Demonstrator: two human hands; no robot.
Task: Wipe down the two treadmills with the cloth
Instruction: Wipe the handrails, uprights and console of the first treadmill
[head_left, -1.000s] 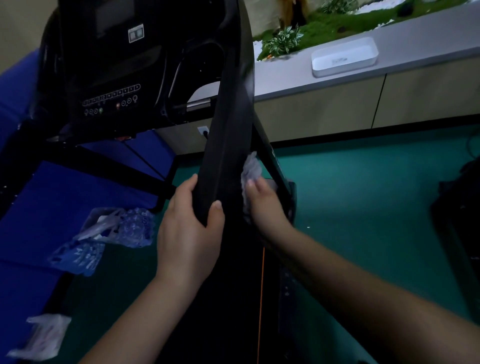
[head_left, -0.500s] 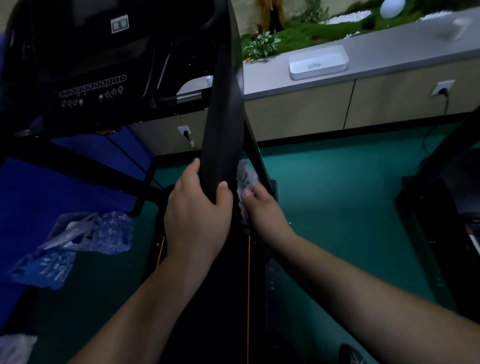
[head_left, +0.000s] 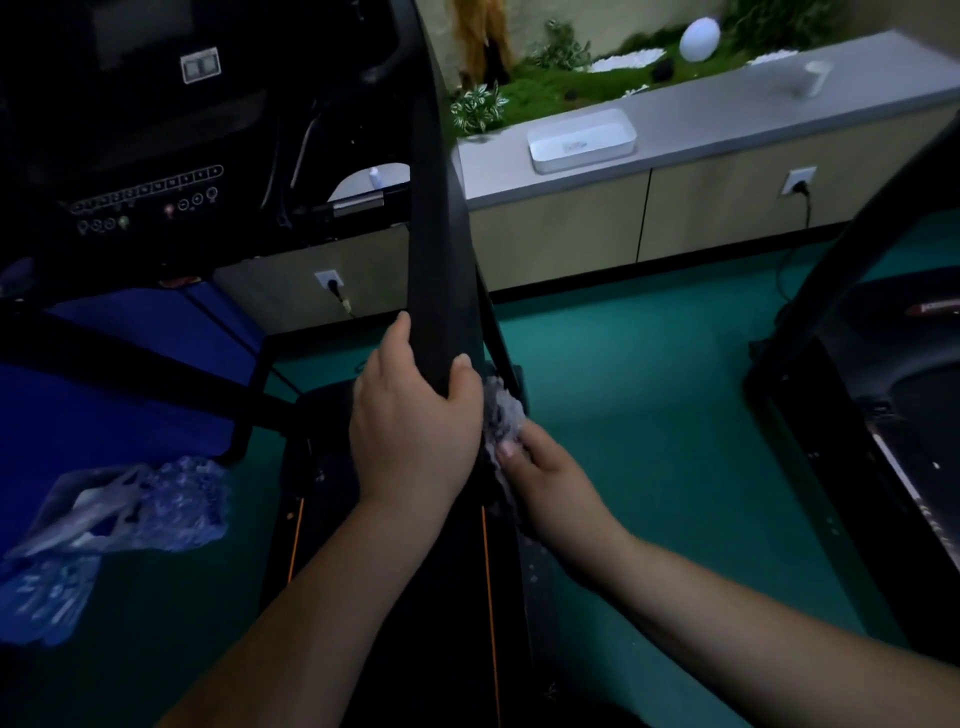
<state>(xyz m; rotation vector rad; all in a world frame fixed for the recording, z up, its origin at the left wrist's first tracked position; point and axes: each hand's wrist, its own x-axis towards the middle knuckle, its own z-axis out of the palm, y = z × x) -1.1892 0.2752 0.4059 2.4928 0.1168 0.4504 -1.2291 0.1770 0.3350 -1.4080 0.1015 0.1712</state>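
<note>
A black handrail (head_left: 439, 291) of the near treadmill (head_left: 384, 597) is gripped by the left hand (head_left: 413, 431), its fingers and thumb curled round the bar just below its midpoint. Just beside it, the crumpled pale cloth (head_left: 501, 410) is pinched in the right hand (head_left: 545, 480) and pressed against the rail's right face, low down where the bar meets the deck. The step in hand appears to be the wiping of this upright; the next move would likely call for the cloth to be drawn along the bar while it is steadied from the other side, and whether upward or down cannot be told.

Crumpled blue plastic packaging (head_left: 119, 509) is seen on the green floor (head_left: 649, 415) to the left. The dark console (head_left: 145, 197) with its row of buttons is seen above. The second treadmill (head_left: 883, 415) stands well apart at the right edge, and seems not yet reached by the cloth.

Farther back, a white rectangular tray (head_left: 582, 140) is set on the grey counter (head_left: 753, 114); a small pale item lies in it, too small to identify. A white cup (head_left: 815, 78) stands farther along, its contents hidden.
</note>
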